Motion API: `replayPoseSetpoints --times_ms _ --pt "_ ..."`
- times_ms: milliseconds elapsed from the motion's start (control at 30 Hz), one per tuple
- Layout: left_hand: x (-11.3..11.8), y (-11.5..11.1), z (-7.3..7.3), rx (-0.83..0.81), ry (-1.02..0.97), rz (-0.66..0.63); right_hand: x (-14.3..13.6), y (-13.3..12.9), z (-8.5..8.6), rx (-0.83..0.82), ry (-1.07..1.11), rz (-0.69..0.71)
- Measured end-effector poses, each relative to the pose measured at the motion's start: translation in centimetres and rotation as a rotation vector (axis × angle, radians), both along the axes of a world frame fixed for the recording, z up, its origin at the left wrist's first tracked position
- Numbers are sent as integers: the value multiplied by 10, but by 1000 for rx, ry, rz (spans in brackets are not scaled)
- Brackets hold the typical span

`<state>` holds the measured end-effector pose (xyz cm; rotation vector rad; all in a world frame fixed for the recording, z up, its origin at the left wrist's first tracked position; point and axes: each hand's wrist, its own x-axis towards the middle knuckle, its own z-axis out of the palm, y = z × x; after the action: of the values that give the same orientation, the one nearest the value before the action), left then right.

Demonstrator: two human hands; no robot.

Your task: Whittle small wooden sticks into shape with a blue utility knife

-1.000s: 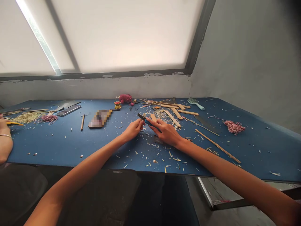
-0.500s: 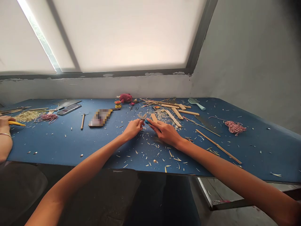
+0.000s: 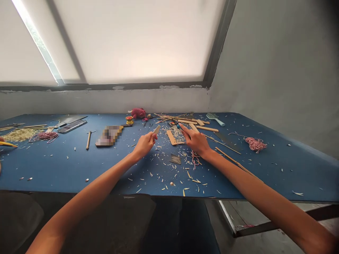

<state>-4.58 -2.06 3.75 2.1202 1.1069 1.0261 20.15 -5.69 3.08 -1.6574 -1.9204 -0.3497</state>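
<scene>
A small flat piece of pale wood or bamboo (image 3: 157, 129) sticks up from my left hand (image 3: 144, 144), whose fingers are wrapped round its lower end. To the right, my right hand (image 3: 196, 141) grips a blue-handled tool (image 3: 178, 126) with a thin dark tip. Its exact kind is too small to make out. The two hands are apart, and the tool points over a heap of pale shavings (image 3: 177, 134). Beside my right hand lies a flat wooden strip (image 3: 171, 138). A small grey metal plate (image 3: 175, 159) rests on the table between my forearms.
Wooden strips (image 3: 207, 128) and thin sticks lie behind my right hand. String bundles (image 3: 255, 144), a hairbrush (image 3: 215, 119), a phone (image 3: 72, 126), a small hammer-like tool (image 3: 88, 140) and a blurred-out object (image 3: 109, 136) sit around the blue table (image 3: 66, 169). At far left, someone's yellow tool (image 3: 7, 144) shows.
My right hand has moved right and away from my left hand, taking the blue-handled tool off the wood piece. The wood piece and the metal plate now show more plainly.
</scene>
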Motion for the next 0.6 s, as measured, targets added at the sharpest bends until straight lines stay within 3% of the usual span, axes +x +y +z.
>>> replayPoseSetpoints --times_ms 100,267,500,600 --pt "0 3 -5 -2 8 -17 -21 -11 7 34 11 149" --pt "2 4 -8 30 29 -26 -46 -23 4 -76 -58 296" --pt "5 2 -8 17 -47 -44 -41 -21 3 -70 20 401" --pt "7 1 -8 7 -86 -50 -34 -17 5 -65 -60 362"
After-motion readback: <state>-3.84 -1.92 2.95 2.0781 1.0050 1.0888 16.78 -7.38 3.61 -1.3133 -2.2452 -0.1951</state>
